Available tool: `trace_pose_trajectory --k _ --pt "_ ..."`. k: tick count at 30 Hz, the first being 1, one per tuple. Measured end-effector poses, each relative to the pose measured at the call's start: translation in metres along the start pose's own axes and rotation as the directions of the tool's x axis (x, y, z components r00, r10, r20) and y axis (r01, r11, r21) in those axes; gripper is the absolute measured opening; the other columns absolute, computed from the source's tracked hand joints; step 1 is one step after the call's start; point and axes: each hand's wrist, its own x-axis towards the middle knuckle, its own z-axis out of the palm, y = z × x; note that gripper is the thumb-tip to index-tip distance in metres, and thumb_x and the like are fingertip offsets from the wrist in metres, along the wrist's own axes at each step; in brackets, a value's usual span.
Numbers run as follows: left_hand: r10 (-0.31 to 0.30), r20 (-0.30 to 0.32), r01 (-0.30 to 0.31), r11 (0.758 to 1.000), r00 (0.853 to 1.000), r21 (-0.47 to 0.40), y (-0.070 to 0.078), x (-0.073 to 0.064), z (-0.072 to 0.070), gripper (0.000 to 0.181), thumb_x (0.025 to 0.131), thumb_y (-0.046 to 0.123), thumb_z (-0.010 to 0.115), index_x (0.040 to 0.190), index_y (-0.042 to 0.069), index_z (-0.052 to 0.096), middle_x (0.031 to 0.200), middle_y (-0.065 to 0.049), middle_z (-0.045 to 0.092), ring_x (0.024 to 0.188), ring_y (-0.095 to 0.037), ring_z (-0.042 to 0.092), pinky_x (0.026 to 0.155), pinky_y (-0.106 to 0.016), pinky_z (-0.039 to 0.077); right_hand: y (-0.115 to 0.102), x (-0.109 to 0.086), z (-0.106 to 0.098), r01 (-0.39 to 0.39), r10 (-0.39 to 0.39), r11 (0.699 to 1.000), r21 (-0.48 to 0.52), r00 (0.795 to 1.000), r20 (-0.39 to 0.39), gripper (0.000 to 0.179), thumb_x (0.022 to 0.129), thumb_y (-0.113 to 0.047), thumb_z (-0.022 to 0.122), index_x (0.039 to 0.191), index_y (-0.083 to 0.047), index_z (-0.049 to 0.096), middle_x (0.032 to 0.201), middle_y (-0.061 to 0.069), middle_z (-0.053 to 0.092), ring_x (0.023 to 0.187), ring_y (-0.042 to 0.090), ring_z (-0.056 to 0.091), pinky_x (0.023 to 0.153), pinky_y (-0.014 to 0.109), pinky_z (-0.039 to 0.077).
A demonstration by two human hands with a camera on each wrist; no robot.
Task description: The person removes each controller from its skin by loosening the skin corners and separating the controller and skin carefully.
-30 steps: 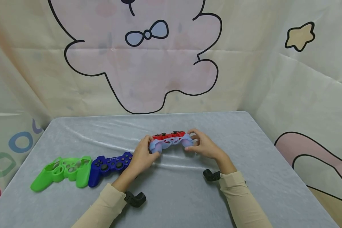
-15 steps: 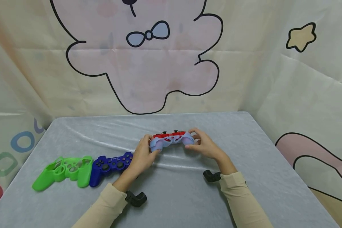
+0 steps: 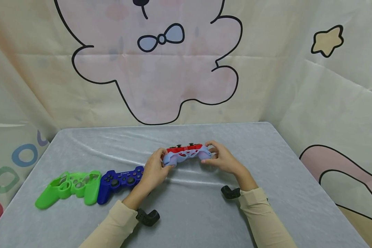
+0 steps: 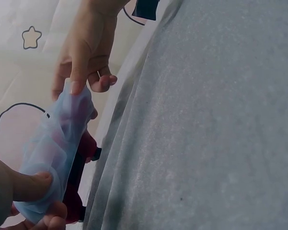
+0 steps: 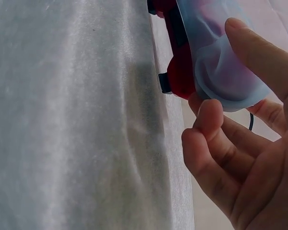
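Observation:
A red game controller [image 3: 189, 147] is held above the table, its two black thumbsticks pointing up. A translucent pale-blue silicone cover [image 3: 181, 157] wraps the side facing me, while red plastic stays bare along the top. My left hand [image 3: 155, 168] grips the left end, and in the left wrist view its thumb presses on the cover [image 4: 50, 143]. At the other end my right hand [image 3: 222, 159] pinches the covered handle between thumb and fingers. The right wrist view shows the red shell [image 5: 181, 72] beside the cover's rounded end [image 5: 225, 81]. Its far face is hidden.
A blue Sony controller [image 3: 119, 181] lies left of my left forearm, which partly hides it. Touching or nearly touching it is a green silicone cover [image 3: 71, 186]. Grey cloth [image 3: 198, 213] covers the table, and a printed curtain [image 3: 161, 86] hangs behind.
Over the last second the controller has tipped slightly, so its thumbsticks now show more from the side. Both hands keep their hold, almost still. The view has shifted a little.

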Motion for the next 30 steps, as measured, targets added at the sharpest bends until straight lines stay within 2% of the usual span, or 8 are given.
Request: trace_pose_trajectory --k 7,14,18,25,30 --pt "-0.003 -0.013 0.004 0.999 1.000 0.041 0.0031 0.0001 -0.0020 0.035 0.078 0.012 0.087 0.099 0.012 0.059 0.084 -0.005 0.059 0.066 -0.013 0.051 0.061 -0.028 0.040 0.0014 0.0016 -0.0009 0.004 -0.004 1.000 0.001 1.000 -0.016 0.054 0.086 -0.013 0.081 0.127 -0.001 0.047 0.120 0.027 0.065 0.066 0.015 0.059 0.061 0.027 0.051" --pt "0.008 -0.025 -0.006 0.997 1.000 0.080 0.0031 -0.0008 -0.0022 0.033 0.077 0.011 0.087 0.094 0.013 0.060 0.076 -0.005 0.059 0.063 -0.014 0.049 0.060 -0.029 0.038 0.0007 -0.0004 -0.0003 0.009 -0.009 1.000 -0.013 1.000 0.018 0.056 0.088 -0.015 0.079 0.131 -0.010 0.044 0.124 0.024 0.063 0.069 0.017 0.060 0.066 0.029 0.051" --pt "0.026 -0.034 -0.022 0.995 0.999 0.102 0.0019 -0.0019 -0.0014 0.033 0.076 0.011 0.087 0.096 0.013 0.061 0.079 -0.004 0.061 0.065 -0.016 0.048 0.062 -0.030 0.038 0.0009 -0.0016 -0.0001 0.010 -0.010 1.000 -0.001 0.999 0.050 0.056 0.091 -0.015 0.077 0.133 -0.012 0.040 0.125 0.024 0.058 0.069 0.020 0.058 0.066 0.030 0.051" --pt "0.014 -0.054 -0.006 0.991 0.998 0.134 0.0032 -0.0036 -0.0003 0.039 0.078 0.018 0.088 0.105 0.013 0.061 0.088 -0.004 0.065 0.069 -0.017 0.051 0.062 -0.031 0.039 0.0014 -0.0020 0.0008 -0.003 0.003 1.000 0.013 0.999 0.035 0.057 0.092 -0.016 0.076 0.134 -0.010 0.039 0.121 0.024 0.057 0.067 0.019 0.055 0.064 0.028 0.049" --pt "0.064 -0.056 -0.054 0.983 0.996 0.176 0.0035 -0.0030 -0.0009 0.042 0.080 0.022 0.087 0.108 0.010 0.059 0.092 -0.006 0.063 0.076 -0.018 0.053 0.065 -0.033 0.044 0.0002 -0.0002 0.0019 -0.004 0.004 1.000 0.025 1.000 0.024 0.056 0.093 -0.017 0.074 0.135 -0.009 0.038 0.118 0.023 0.057 0.066 0.019 0.056 0.062 0.029 0.050"
